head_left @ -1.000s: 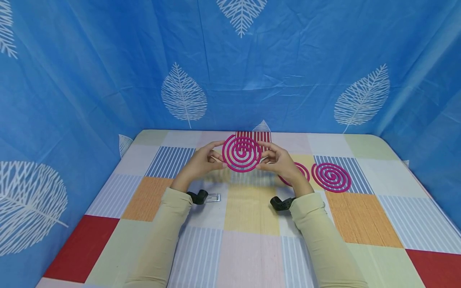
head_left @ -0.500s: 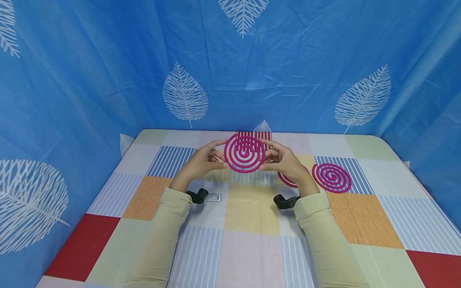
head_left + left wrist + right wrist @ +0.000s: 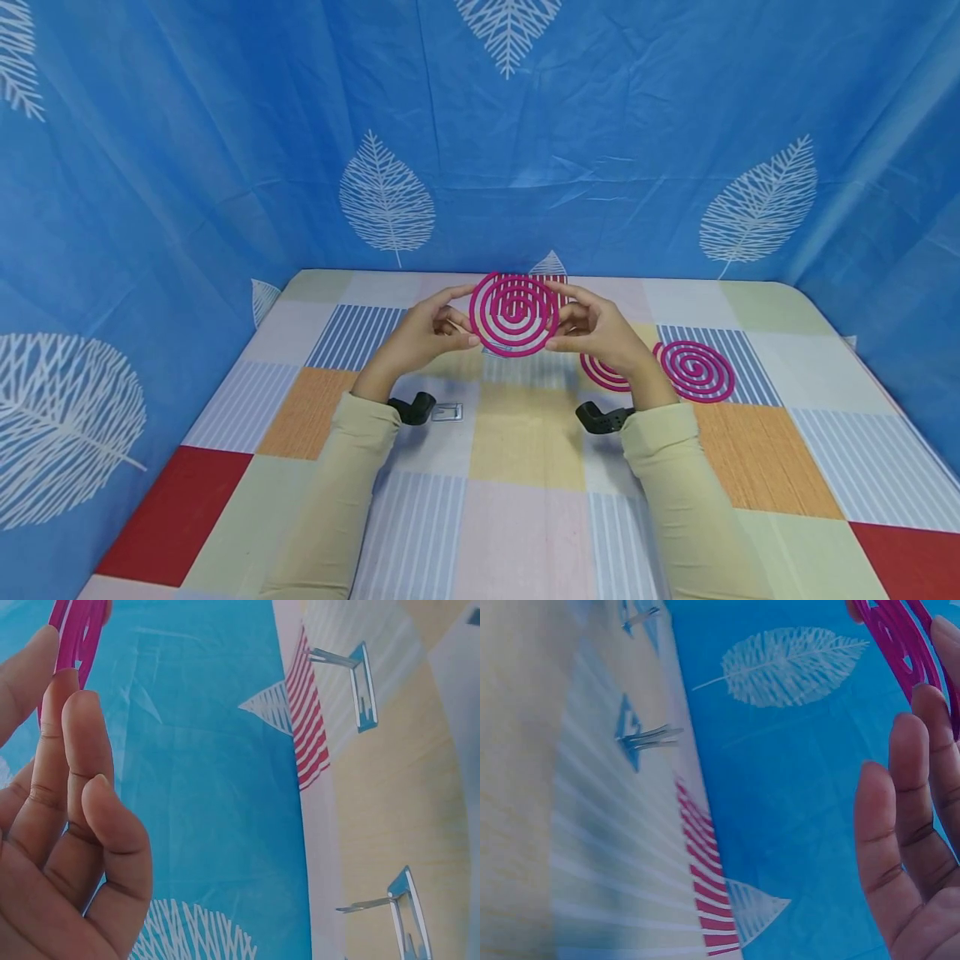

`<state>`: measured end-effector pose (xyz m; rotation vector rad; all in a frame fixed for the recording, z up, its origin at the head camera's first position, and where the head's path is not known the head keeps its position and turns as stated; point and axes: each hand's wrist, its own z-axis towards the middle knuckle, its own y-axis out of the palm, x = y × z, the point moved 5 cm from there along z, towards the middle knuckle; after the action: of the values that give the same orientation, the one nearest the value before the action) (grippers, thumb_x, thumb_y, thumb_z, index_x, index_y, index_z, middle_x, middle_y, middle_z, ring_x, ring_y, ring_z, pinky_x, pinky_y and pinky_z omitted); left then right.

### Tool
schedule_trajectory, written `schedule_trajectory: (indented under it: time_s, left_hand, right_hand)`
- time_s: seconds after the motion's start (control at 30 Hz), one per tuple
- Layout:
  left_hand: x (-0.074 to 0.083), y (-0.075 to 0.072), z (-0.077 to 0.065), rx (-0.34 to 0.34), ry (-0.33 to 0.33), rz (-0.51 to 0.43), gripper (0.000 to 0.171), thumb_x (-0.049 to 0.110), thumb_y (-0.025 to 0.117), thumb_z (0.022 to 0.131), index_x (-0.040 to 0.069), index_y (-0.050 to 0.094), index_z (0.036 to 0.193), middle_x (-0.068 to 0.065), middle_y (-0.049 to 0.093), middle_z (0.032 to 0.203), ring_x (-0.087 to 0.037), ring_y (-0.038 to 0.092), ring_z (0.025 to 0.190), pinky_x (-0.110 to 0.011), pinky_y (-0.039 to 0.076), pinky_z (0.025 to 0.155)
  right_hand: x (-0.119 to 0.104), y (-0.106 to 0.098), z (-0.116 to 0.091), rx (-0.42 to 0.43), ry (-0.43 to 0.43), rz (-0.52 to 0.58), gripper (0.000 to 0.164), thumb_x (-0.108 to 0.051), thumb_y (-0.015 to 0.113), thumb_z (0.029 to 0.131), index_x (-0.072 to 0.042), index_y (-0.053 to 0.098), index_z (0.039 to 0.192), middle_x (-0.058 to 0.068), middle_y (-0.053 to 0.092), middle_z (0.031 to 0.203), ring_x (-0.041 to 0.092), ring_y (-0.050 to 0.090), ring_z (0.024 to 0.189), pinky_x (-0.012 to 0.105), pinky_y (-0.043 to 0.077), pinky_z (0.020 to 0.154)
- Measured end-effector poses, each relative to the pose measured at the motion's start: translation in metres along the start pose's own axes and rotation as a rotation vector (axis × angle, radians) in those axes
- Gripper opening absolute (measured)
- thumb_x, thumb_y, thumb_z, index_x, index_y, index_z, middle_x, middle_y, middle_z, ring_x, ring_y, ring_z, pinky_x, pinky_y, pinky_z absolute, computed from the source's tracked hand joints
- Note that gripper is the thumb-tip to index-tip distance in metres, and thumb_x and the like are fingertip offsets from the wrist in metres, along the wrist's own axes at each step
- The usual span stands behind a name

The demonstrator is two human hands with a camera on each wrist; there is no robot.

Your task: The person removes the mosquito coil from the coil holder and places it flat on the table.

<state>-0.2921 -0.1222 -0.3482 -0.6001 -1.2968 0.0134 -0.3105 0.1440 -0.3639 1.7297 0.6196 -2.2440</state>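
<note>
A pink mosquito coil is held up above the table, its flat face towards the head camera. My left hand pinches its left edge between thumb and forefinger. On the opposite edge, my right hand has the same kind of pinch. Both wrist views catch the coil nearly edge-on, with the other fingers loosely bent below it. Two more pink coils lie on the cloth to the right: one coil is mostly visible, while my right wrist partly covers the other coil.
A small metal stand lies near my left wrist. Another metal stand with a raised prong shows in the left wrist view, behind the held coil. A patchwork cloth covers the table, and a blue leaf-print curtain surrounds it.
The held coil has shifted slightly right and up and looks a little larger. My right hand has moved right with it, covering more of the lying coils; my left hand has barely moved.
</note>
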Motion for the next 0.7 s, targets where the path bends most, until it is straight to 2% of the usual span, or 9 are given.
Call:
schedule_trajectory:
  time_s: [0.27, 0.7]
  left_hand:
    - [0.01, 0.001, -0.002, 0.012, 0.007, 0.007, 0.076, -0.001, 0.081, 0.095, 0.006, 0.047, 0.163, -0.017, 0.075, 0.105, -0.026, 0.07, 0.09, -0.027, 0.059, 0.081]
    - [0.024, 0.005, -0.005, 0.018, 0.029, 0.021, 0.076, -0.001, 0.081, 0.095, 0.006, 0.047, 0.163, -0.016, 0.074, 0.104, -0.026, 0.07, 0.09, -0.027, 0.059, 0.081]
  right_hand:
    - [-0.014, -0.004, -0.004, -0.01, -0.027, -0.018, 0.083, 0.018, 0.075, 0.089, 0.006, 0.039, 0.163, -0.002, 0.073, 0.094, 0.015, 0.072, 0.086, 0.027, 0.062, 0.081]
    - [-0.026, -0.008, -0.011, -0.003, -0.033, -0.081, 0.082, 0.018, 0.075, 0.088, 0.006, 0.041, 0.162, -0.002, 0.073, 0.092, 0.013, 0.071, 0.083, 0.026, 0.062, 0.081]
